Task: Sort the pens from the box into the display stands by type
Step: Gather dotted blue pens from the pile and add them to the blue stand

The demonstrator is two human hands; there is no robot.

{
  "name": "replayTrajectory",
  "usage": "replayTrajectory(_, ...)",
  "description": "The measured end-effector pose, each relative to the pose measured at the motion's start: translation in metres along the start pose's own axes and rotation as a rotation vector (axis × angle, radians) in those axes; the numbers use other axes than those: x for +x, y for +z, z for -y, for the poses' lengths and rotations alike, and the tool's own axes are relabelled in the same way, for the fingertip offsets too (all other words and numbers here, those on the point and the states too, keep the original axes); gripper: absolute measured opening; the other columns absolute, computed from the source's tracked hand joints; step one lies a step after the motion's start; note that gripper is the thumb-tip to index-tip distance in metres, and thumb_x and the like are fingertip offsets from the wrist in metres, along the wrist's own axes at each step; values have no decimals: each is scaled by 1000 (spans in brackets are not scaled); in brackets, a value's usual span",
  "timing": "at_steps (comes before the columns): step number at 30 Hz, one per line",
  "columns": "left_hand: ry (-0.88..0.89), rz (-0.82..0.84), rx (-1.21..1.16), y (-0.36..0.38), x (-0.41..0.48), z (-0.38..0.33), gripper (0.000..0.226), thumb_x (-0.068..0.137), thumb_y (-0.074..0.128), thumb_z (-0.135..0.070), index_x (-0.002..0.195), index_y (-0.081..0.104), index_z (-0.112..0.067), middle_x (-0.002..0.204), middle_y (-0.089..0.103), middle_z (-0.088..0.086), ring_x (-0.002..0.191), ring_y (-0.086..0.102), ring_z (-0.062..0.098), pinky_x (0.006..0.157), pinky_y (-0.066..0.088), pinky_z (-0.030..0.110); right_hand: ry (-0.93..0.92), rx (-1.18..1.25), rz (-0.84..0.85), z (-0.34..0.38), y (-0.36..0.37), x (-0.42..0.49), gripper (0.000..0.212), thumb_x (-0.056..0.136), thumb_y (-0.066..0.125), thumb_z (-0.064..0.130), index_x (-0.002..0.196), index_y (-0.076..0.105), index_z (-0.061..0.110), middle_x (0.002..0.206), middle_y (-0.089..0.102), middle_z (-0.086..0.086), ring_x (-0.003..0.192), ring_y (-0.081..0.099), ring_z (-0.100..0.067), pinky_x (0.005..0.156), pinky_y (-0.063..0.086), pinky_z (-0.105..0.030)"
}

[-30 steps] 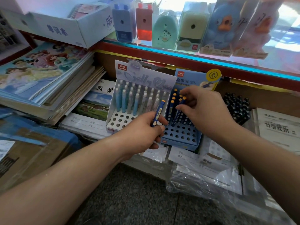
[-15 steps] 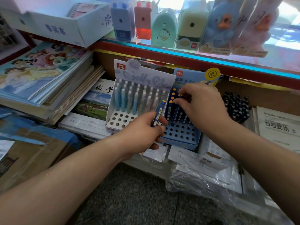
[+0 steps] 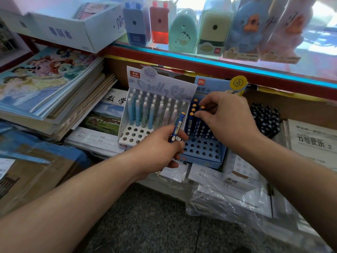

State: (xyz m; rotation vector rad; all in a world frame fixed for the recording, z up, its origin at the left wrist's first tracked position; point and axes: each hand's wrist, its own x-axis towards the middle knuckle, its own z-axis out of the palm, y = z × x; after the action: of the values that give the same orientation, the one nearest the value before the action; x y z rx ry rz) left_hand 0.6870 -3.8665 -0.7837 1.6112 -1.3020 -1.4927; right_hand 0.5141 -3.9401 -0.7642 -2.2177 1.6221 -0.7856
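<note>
Left hand is gripping one dark-blue, yellow-capped plastic pen, tilted, at the near edges of two stands. Right hand is pinching a matching pen in the blue perforated cardboard stand, front rows standing open. White perforated stand is sitting just beside.

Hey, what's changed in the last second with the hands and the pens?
Very little. The right hand edged slightly toward the back of the blue stand, still pinching an orange-capped pen among the standing ones. The left hand kept holding its blue pen in front of the stands; the white stand did not move.
</note>
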Motion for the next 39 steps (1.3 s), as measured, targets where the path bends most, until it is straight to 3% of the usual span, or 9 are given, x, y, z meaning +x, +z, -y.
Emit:
replayTrajectory(4,0,7,-5,0,0,0,12,103,53,-14,108,63,-21,87,60,3,75,58,13,63,54,24,9,-14,13,2,0,0,21,85,79,38,92,64,26,82,62,11,85,62,-13,77,55,-31)
replayTrajectory(8,11,-2,-10,-1,-1,1,13,103,54,-13,109,63,-19,84,59,2,72,58,12,62,55,24,-47,-129,81,4,4,-3,22,87,77,37,97,67,20,88,67,3,87,63,-20,79,55,-41)
replayTrajectory(13,17,-9,-12,-3,-1,0,13,103,54,-13,111,63,-18,82,59,2,71,58,11,61,54,23,-101,-254,92,7,7,-7,32,90,74,39,115,63,22,101,71,0,95,65,-25,78,56,-42)
replayTrajectory(17,21,11,1,-3,-2,-1,13,103,53,-14,110,62,-20,87,60,4,74,59,13,63,55,24,-100,-227,46,5,-5,-5,41,85,76,46,118,62,26,94,69,9,87,64,-14,79,54,-35)
replayTrajectory(22,66,91,30,1,-2,-3,15,104,52,-14,113,61,-22,91,61,3,79,61,15,67,57,27,85,360,187,11,-14,-15,28,85,74,48,103,71,28,84,71,9,77,67,-3,69,57,-21)
replayTrajectory(29,137,91,84,14,-2,-5,22,101,59,-19,122,59,-27,102,69,-3,95,69,13,90,60,41,181,568,341,10,-25,-17,10,90,72,27,96,73,18,85,77,0,77,72,-10,66,57,-24)
replayTrajectory(34,124,-98,371,2,4,0,34,97,63,-41,129,54,-33,110,62,-10,97,64,8,86,57,35,110,308,44,-12,-48,-9,7,92,72,28,96,70,23,81,73,4,75,71,-8,70,61,-25)
replayTrajectory(36,144,-114,491,-1,6,6,34,98,60,-40,131,54,-32,113,59,-9,102,60,8,85,52,29,76,198,14,-20,-45,-9,6,92,72,30,96,67,29,85,70,9,80,69,-9,77,60,-32)
replayTrajectory(39,199,-108,719,2,11,15,35,99,58,-37,134,54,-31,124,53,-3,115,52,14,96,47,33,35,112,24,-25,-38,-10,10,93,70,34,100,68,28,88,67,12,83,65,-5,77,54,-23)
